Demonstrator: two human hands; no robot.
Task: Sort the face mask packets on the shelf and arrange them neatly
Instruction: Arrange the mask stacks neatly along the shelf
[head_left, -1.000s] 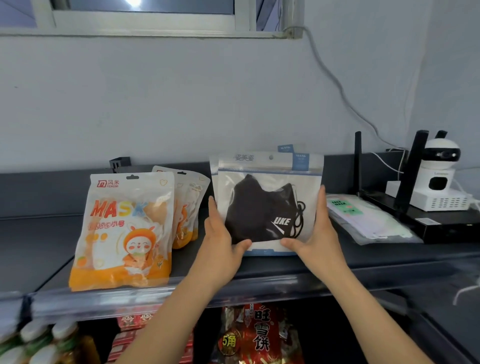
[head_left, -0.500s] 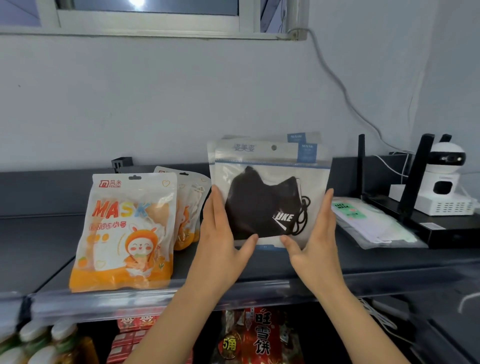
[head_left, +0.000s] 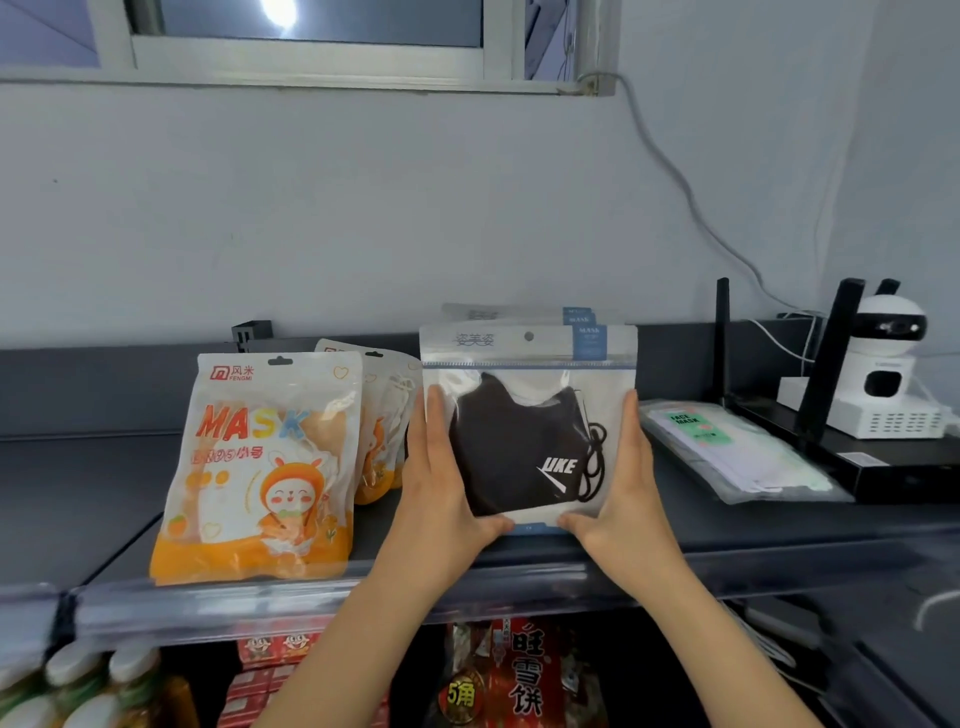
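Orange mask packets (head_left: 260, 467) stand upright at nine o'clock on the shelf (head_left: 78, 493). Our left grip (head_left: 441, 488) and right grip (head_left: 623, 488), fingers flat, square the black mask packets (head_left: 527, 431) upright between them. At three o'clock, the flat packets (head_left: 727, 452) likely remain unsorted.

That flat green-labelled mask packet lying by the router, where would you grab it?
Take the flat packet by its near edge, probably, coming from the shelf front: it lies flat, with the router close along its right side, so a pinching grip there looks easiest.
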